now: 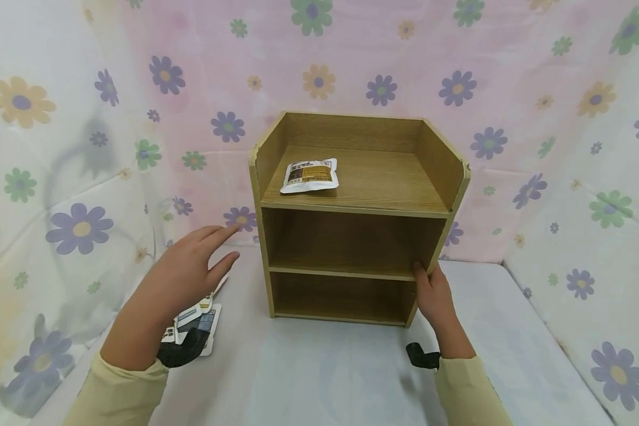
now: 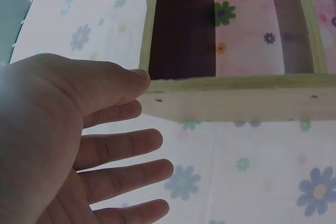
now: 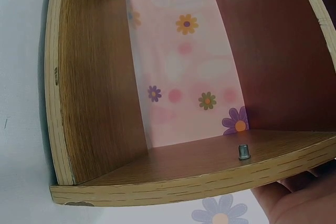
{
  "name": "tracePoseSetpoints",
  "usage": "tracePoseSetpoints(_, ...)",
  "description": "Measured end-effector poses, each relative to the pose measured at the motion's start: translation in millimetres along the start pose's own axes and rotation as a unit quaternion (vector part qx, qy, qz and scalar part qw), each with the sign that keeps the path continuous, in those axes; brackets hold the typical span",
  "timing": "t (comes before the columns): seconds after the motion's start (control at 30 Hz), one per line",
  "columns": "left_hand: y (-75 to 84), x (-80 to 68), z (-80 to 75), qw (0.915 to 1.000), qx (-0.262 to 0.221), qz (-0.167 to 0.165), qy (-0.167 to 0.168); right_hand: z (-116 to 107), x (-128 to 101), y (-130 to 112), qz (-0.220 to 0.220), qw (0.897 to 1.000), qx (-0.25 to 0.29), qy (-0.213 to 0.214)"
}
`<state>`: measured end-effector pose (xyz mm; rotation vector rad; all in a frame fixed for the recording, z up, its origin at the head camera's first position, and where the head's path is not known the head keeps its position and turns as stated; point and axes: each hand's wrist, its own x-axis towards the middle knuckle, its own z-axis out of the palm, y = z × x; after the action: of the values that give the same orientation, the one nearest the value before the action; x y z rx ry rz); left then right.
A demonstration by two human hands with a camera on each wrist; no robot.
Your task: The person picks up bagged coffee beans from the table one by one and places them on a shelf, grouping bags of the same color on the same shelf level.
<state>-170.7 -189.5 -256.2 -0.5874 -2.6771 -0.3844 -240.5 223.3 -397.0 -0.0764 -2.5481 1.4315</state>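
Observation:
A small wooden shelf unit point(image 1: 354, 131) stands upright on the white surface, its top tier walled on three sides and two compartments below. My right hand point(image 1: 433, 296) grips its right side panel at the middle shelf's height, thumb at the front edge; in the right wrist view the hand point(image 3: 302, 198) shows partly, outside that panel. Off the unit's left side, my left hand point(image 1: 189, 266) holds nothing, its fingers extended and spread in the left wrist view. A white pouch with a brown and yellow label point(image 1: 310, 177) lies on the top tier, toward the left.
Several flat printed packets or cards point(image 1: 209, 334) lie piled under my left forearm, partly hidden by it. Flower-print cloth point(image 1: 346, 71) hangs behind and on both sides. Inside the unit's side panel, a small metal peg point(image 3: 244, 152) sticks out.

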Motion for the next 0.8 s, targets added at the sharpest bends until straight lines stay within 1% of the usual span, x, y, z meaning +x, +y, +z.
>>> tracePoseSetpoints(0.33, -13.0, -9.5, 4.6, 0.9999, -0.007, -0.013, -0.001, 0.0, 0.2, -0.1, -0.004, 1.000, 0.003, 0.003)
tracePoseSetpoints(0.53, -21.2, -16.1, 6.0, 0.9995, -0.008, -0.028, -0.012, 0.8, 0.0, 0.4, -0.009, 1.000, 0.004, 0.005)
tracePoseSetpoints(0.7, -27.3, -20.3, 7.3, 0.9993, -0.005, -0.031, -0.018, 0.8, 0.0, -0.3, -0.009, 1.000, 0.000, 0.005)
tracePoseSetpoints(0.8, -29.9, -23.5, 7.7, 0.9989, -0.009, -0.037, -0.027, 0.9, 0.0, 0.1, -0.007, 1.000, 0.001, 0.004)
